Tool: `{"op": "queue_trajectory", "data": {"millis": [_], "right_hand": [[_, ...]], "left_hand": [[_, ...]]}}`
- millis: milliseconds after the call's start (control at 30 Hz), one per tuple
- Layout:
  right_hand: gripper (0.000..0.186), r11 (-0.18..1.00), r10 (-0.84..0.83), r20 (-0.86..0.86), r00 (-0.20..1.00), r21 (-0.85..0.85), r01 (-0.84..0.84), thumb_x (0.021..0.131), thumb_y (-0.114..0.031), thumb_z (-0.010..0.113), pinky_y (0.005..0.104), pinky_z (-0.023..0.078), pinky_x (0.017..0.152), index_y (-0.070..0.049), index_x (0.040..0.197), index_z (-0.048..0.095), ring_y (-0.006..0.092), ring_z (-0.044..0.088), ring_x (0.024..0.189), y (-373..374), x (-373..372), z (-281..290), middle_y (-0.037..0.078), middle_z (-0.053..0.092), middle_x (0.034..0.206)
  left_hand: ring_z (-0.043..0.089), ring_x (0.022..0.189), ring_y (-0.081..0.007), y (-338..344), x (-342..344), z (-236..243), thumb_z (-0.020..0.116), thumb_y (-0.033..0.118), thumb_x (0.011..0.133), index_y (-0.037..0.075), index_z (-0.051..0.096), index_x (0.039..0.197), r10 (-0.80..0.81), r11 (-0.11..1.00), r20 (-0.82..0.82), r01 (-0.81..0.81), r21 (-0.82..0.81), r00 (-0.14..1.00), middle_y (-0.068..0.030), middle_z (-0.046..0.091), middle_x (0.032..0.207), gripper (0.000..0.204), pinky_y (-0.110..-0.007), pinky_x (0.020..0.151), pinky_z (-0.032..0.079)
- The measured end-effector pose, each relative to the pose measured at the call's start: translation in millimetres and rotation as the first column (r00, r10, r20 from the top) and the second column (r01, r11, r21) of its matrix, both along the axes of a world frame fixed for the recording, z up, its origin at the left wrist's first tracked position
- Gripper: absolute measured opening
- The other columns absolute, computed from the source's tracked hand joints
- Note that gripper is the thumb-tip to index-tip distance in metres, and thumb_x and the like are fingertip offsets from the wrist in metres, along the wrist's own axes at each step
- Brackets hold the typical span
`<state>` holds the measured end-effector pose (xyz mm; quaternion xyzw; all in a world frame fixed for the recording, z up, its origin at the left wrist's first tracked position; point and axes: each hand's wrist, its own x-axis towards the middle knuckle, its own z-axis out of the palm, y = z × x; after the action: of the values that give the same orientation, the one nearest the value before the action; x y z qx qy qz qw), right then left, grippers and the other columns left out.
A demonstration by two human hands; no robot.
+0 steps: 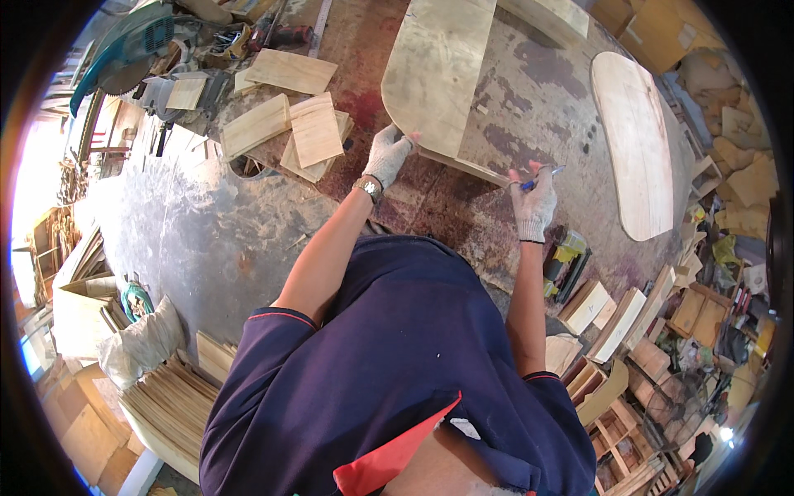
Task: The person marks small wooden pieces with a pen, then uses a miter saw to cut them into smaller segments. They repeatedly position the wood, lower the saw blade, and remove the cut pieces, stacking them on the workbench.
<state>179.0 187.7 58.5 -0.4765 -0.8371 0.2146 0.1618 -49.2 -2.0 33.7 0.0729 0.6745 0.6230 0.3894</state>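
A long pale board with rounded corners lies ahead of me on the stained worktop. My left hand, in a knitted glove with bare fingertips, is closed on its near left corner. From beneath that corner a narrow wooden strip sticks out to the right. Closed around a blue pen, my gloved right hand is at the strip's right end; whether it touches the strip I cannot tell. A green nail gun rests just right of my right wrist.
Another rounded board lies at the right of the worktop. Loose wood pieces are piled to the left, near a teal circular saw. Curved wood blocks stand at the lower right, stacked slats at the lower left.
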Motion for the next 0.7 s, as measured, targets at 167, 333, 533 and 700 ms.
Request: {"op": "queue_trajectory", "data": {"millis": [167, 333, 533, 700], "right_hand": [[0.036, 0.940, 0.025, -0.680, 0.733, -0.234, -0.249, 0.102, -0.031, 0.067, 0.0270, 0.048, 0.063, -0.004, 0.126, 0.065, 0.0119, 0.060, 0.065, -16, -15, -6, 0.005, 0.068, 0.079], [0.027, 0.895, 0.054, -0.622, 0.781, -0.317, -0.314, 0.103, -0.028, 0.065, 0.0237, 0.047, 0.059, -0.002, 0.108, 0.073, 0.0090, 0.062, 0.066, -35, -31, -19, 0.004, 0.070, 0.078], [0.019, 0.895, 0.001, -0.671, 0.742, -0.330, -0.300, 0.099, -0.018, 0.068, 0.0248, 0.052, 0.062, 0.000, 0.101, 0.073, 0.0090, 0.065, 0.068, -52, -44, -25, 0.004, 0.071, 0.081], [0.013, 0.880, 0.024, -0.656, 0.754, -0.345, -0.327, 0.098, -0.011, 0.068, 0.0258, 0.054, 0.063, 0.000, 0.103, 0.073, 0.0092, 0.066, 0.068, -54, -48, -30, 0.005, 0.072, 0.082]], "left_hand": [[0.045, 0.063, -0.0052, 1, -1, -7, 0.071, 0.030, 0.097, 0.004, 0.066, 0.128, -0.009, 1.000, -0.043, 0.010, 0.014, 0.999, 0.0046, 0.057, 0.082, 0.041, -0.024, 0.055, 0.040], [0.040, 0.055, -0.0032, 2, -1, -12, 0.071, 0.030, 0.098, 0.005, 0.067, 0.124, -0.004, 1.000, -0.057, 0.005, 0.002, 0.998, 0.0073, 0.054, 0.074, 0.037, -0.022, 0.048, 0.036], [0.043, 0.055, -0.0031, 2, -1, -13, 0.071, 0.029, 0.098, 0.005, 0.069, 0.118, 0.010, 0.999, -0.055, -0.008, 0.043, 0.998, 0.0059, 0.058, 0.074, 0.031, -0.021, 0.047, 0.035], [0.060, 0.085, -0.0088, 2, -5, -8, 0.070, 0.017, 0.098, -0.003, 0.066, 0.124, -0.024, 0.999, 0.014, 0.024, -0.041, 1.000, -0.0033, 0.071, 0.104, 0.033, -0.027, 0.077, 0.052]]}}
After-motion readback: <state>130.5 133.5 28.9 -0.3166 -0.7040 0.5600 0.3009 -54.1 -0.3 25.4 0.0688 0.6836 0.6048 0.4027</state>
